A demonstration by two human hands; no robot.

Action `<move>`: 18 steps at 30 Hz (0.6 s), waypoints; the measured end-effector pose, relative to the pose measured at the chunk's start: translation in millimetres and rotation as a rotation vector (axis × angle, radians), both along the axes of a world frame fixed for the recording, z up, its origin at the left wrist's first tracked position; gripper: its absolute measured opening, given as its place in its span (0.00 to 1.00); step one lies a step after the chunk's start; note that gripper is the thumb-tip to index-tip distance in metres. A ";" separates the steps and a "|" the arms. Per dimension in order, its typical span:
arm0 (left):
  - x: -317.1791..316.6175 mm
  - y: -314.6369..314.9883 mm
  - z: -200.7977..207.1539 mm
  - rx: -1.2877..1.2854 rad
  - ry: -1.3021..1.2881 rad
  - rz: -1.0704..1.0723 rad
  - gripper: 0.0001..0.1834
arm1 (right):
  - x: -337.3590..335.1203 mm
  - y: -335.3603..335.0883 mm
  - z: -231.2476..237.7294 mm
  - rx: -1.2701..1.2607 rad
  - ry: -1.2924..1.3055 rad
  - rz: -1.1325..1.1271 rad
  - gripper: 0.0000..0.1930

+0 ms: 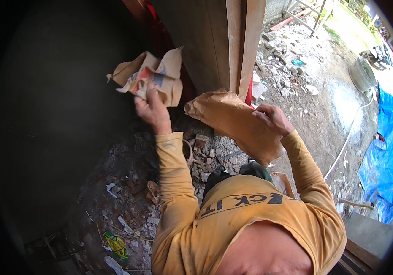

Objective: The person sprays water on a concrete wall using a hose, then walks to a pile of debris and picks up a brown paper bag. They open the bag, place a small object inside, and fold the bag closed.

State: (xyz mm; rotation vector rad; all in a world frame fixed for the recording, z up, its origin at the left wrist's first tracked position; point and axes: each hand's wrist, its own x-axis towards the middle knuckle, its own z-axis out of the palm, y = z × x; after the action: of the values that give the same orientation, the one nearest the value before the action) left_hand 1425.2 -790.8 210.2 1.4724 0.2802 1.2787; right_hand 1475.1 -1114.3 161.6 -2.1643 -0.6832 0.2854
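My left hand is closed on a crumpled piece of brown paper with red and blue print, raised in front of a dark grey wall. Its torn edges stick out around my fingers. In my right hand I grip the edge of a larger sheet of brown paper, which hangs creased beside a wooden door frame. The two pieces are apart from each other. Part of the larger sheet's far end lies close to the base of the frame.
Broken bricks and rubble cover the ground below me. A yellow-green wrapper lies at lower left. Outside on the right are a blue tarp, a round metal tub, a pale hose and a ladder.
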 end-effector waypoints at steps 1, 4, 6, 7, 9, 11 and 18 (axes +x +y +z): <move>-17.9 25.1 -14.9 -0.018 0.026 0.020 0.13 | -6.2 10.4 4.8 0.009 0.050 -0.030 0.14; -79.7 77.1 -64.8 -0.088 0.332 0.048 0.14 | -7.0 41.2 10.4 0.095 -0.030 -0.055 0.14; -119.3 98.2 -119.8 -0.230 0.486 0.008 0.16 | -3.7 60.0 20.0 0.163 -0.068 -0.052 0.14; -139.7 104.7 -151.7 -0.241 0.595 0.031 0.19 | -3.7 68.2 20.9 0.195 -0.079 -0.046 0.14; -172.6 100.1 -198.0 -0.317 0.620 0.075 0.25 | 2.2 84.6 15.9 0.286 -0.116 -0.075 0.12; -204.2 96.0 -231.8 -0.278 0.833 0.107 0.19 | 2.4 106.3 22.1 0.344 -0.091 -0.067 0.12; -232.7 76.1 -218.4 0.008 0.993 0.043 0.23 | 16.9 195.4 17.2 0.601 0.063 -0.094 0.16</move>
State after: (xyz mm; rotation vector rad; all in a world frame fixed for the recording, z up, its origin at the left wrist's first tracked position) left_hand 1192.5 -714.8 -8.2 2.0212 0.9499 0.4793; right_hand 1492.0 -918.9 178.8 -1.5994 -0.5428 0.0803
